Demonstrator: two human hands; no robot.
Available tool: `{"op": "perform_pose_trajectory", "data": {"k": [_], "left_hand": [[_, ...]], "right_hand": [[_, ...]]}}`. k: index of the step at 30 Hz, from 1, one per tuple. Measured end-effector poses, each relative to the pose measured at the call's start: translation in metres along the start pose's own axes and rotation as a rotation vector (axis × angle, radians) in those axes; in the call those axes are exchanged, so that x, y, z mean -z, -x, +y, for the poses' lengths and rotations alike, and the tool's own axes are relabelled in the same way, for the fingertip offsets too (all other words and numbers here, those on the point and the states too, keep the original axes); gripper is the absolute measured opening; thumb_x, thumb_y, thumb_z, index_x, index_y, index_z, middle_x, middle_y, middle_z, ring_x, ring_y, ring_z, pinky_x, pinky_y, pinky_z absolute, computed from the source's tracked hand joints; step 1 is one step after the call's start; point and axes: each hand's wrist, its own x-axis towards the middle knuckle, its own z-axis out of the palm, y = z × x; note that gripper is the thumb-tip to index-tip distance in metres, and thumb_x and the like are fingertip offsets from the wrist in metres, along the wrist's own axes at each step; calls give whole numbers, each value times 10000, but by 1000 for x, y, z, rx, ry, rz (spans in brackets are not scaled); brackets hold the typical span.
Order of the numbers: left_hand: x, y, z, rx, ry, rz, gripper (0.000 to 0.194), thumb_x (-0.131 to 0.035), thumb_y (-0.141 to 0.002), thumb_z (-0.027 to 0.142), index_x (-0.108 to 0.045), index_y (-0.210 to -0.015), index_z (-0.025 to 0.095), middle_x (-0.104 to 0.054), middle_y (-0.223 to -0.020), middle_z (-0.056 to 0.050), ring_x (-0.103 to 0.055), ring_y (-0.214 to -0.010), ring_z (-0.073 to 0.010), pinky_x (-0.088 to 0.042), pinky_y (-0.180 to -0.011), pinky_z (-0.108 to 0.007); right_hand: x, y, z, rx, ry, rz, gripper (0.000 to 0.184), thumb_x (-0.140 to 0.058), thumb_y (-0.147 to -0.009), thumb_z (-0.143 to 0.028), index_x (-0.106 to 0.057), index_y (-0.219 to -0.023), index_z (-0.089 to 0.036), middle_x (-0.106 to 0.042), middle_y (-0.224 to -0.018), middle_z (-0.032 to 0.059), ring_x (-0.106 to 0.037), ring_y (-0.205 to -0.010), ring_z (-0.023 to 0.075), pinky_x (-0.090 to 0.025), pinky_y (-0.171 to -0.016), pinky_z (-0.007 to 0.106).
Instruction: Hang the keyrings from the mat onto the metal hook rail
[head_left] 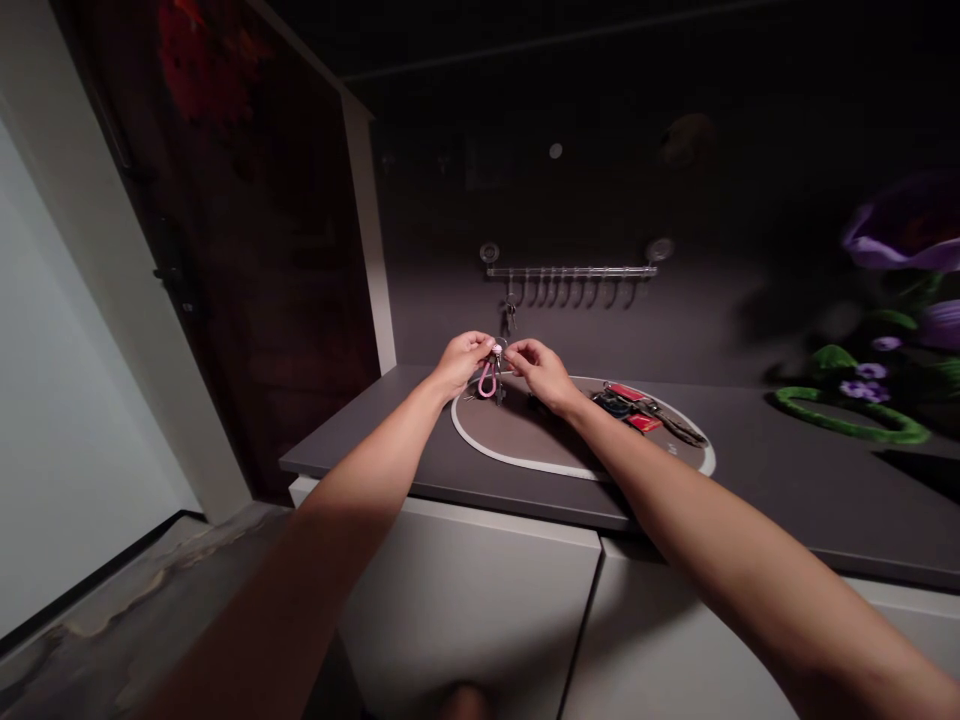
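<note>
So the keys with the pink loop (488, 379) are up in the air over the oval mat (517, 440), pinched by the left hand (463, 363) while the right hand (541, 371) has its fingertips closed in at the ring. More keys and straps (637, 408) sit on the mat's right side, on the gray worktop (427, 460).

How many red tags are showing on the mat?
2: the far tag at the back of the heap, the near tag at its front, beside the right forearm. More may be hidden.
</note>
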Motion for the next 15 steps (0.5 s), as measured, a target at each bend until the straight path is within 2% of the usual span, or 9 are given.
{"op": "perform_pose_trajectory", "data": {"k": [6,10,15], "left_hand": [[1,1,-1,27,86,-81,93,-585,-743,176,-511,-751,120,-566,-703,-1,-548,-638,-65,-435,-634,-197],[0,1,-1,52,106,-82,80,-583,-739,161,-515,-739,119,-558,-704,4,-535,-623,-52,-432,-630,-190],[0,2,-2,39,82,-90,150,-627,-708,227,-527,-749,123,-566,-720,2,-542,-642,-60,-439,-650,-207]], "right_hand": [[0,1,-4,18,-62,-36,266,-548,-705,-395,-556,-805,-149,-588,-769,18,-520,-695,108,-428,-704,258],[2,-1,-1,49,-63,-13,296,-541,-708,-423,-580,-795,-142,-596,-764,24,-518,-691,112,-424,-707,263],[3,-3,1,68,-39,20,304,-547,-704,-432,-578,-793,-143,-599,-777,30,-524,-724,122,-426,-728,269]]}}
